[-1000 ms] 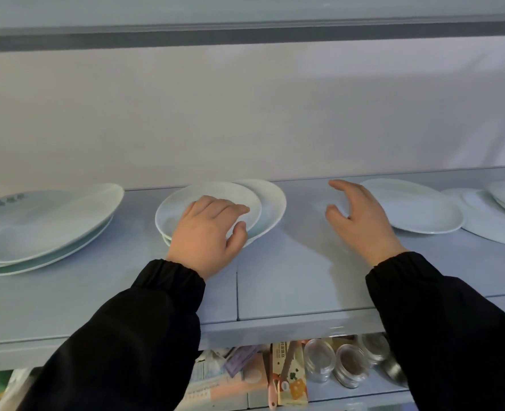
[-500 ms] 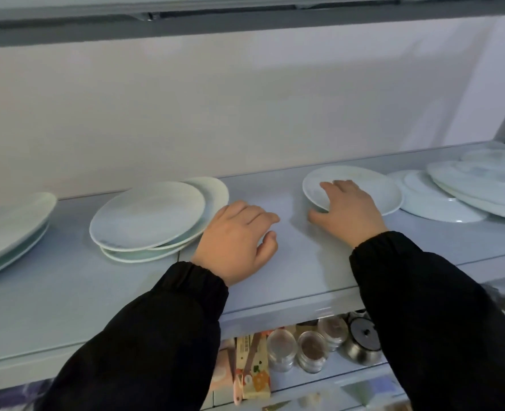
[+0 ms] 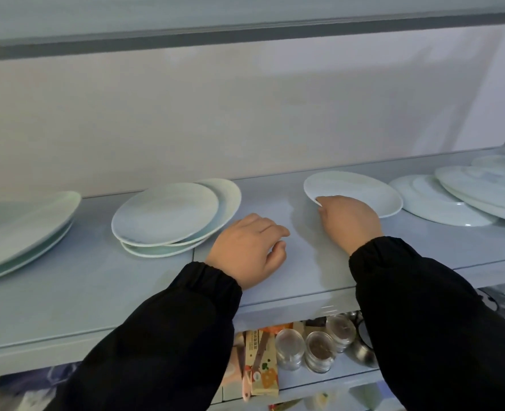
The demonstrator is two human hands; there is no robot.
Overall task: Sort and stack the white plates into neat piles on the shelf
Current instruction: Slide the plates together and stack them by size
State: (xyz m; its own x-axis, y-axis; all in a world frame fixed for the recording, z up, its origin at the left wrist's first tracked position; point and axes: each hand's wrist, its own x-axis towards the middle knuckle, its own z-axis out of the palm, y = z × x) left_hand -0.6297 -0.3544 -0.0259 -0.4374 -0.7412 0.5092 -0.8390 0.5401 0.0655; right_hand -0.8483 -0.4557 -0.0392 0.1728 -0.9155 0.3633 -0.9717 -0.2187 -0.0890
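the left hand [image 3: 246, 250] is rested on the shelf [image 3: 97, 292], loosely curled, nothing held. the right hand [image 3: 349, 221] is curled over the near rim of a single plate [image 3: 360, 191] lying flat further back. glazed china is judged stiff, slick and breakable; the rim is best pinched, thumb above, and lifted clear, not dragged.

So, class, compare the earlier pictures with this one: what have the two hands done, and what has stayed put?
The left hand came off the middle pile and moved right onto the shelf, holding nothing. The right hand moved from the shelf onto the single plate and now grips its near rim. The plates themselves have not visibly shifted.
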